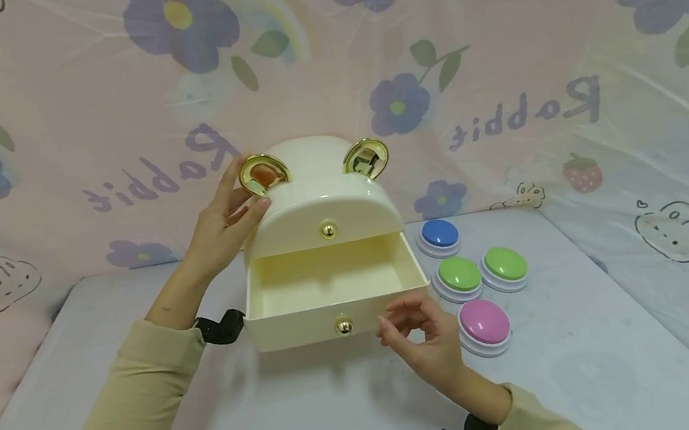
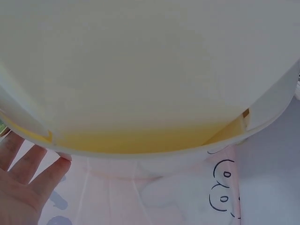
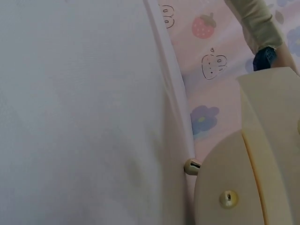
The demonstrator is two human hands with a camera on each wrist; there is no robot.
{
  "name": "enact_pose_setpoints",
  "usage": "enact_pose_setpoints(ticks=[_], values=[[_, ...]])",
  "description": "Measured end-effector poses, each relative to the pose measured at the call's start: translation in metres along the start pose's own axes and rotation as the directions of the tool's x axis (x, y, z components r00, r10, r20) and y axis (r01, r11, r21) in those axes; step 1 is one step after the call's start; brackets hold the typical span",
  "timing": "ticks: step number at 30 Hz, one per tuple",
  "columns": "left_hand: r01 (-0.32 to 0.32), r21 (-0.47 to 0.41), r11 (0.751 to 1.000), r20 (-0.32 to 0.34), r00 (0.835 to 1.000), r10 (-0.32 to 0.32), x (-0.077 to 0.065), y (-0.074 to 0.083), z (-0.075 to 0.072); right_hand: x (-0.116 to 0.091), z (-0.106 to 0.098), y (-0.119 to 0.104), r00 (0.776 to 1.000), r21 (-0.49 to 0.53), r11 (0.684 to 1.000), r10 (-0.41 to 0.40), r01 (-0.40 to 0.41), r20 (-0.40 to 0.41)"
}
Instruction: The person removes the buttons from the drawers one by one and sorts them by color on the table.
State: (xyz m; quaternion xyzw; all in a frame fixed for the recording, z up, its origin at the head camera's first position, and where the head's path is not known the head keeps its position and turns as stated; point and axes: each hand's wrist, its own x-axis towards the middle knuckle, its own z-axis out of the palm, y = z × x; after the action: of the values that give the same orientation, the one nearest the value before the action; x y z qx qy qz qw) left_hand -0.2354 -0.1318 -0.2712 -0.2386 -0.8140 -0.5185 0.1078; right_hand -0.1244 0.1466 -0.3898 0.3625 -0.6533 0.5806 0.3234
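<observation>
The white-covered table (image 1: 320, 429) is bounded at mid-height of the frame by a pink and white printed cloth (image 1: 75, 105), and its side edges are seen slanting outward toward the lower corners. Bare surface is left across the lower centre and along the right side.

At the centre, a glossy cream plastic box with a domed top (image 1: 324, 210) is seen, its two gold ring-shaped ears (image 1: 264, 175) set at the upper corners. Its cream drawer with a round gold knob (image 1: 300, 328) is pulled out toward the lower edge, and the drawer's floor is exposed. Room to the drawer's right is narrowed by a blue dome button on a white base (image 1: 440, 233), two green dome buttons (image 1: 505, 264) and a pink dome button (image 1: 486, 322).

The left hand (image 1: 219, 235) is raised from the lower left; the box is gripped at its upper left corner, with the thumb laid in front and the fingers placed beside and behind the ear. Its fingertips are shown against the box's rim at lower left in the left wrist view.

The right hand (image 1: 429, 342) is brought in from the lower right, just beside the pink button. Its fingers are loosely bent before the drawer's right front corner, and nothing is seen held; whether the drawer is touched cannot be told.
</observation>
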Motion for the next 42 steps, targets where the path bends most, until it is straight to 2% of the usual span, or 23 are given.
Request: enact_pose_setpoints(ticks=[5,10,27,42], values=[[0.004,0.007,1.0,-0.002,1.0,-0.004,0.0,0.0,-0.001,-0.001,0.009,0.003,0.997,-0.017,0.998,-0.053,0.054,0.053],[-0.007,0.007,1.0,-0.005,1.0,0.007,0.0,-0.001,0.0,-0.002,0.016,0.007,0.994,-0.039,0.997,-0.07,0.073,0.085],[0.001,0.004,1.0,-0.014,1.0,-0.001,0.0,0.0,-0.001,-0.008,0.031,0.013,0.995,-0.047,0.999,-0.007,0.012,0.103],[-0.013,0.015,1.0,-0.013,1.0,0.013,0.002,-0.003,0.0,0.0,0.037,0.016,0.995,-0.075,0.997,-0.028,0.036,0.099]])
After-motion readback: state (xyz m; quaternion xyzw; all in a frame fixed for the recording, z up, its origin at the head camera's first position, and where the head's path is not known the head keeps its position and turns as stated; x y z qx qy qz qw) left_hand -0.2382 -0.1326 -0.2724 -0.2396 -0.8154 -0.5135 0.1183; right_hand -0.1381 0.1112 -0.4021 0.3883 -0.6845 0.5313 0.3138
